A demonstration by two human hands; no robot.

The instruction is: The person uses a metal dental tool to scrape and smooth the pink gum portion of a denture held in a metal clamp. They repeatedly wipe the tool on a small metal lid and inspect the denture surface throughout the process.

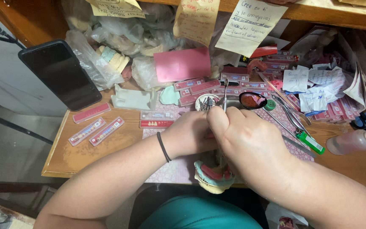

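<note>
The dental cast (pixel 214 177) with its pink wax rim sits at the near edge of the table (pixel 90 152), at about six o'clock from the two hands and partly hidden beneath them. The right hand (pixel 250 144) has its fingers closed around a slim metal instrument (pixel 225 91), whose upper end sticks out at twelve o'clock above the knuckles. The left hand (pixel 189 133), wearing a black band at the wrist, is curled against the right; what its fingers pinch cannot be told. Judging from this, the step in hand is fine work on the wax rim, and the next move calls for a steady, small stroke. At ten o'clock lie strips of artificial teeth (pixel 96 131); at three o'clock a green lighter (pixel 310 142).
</note>
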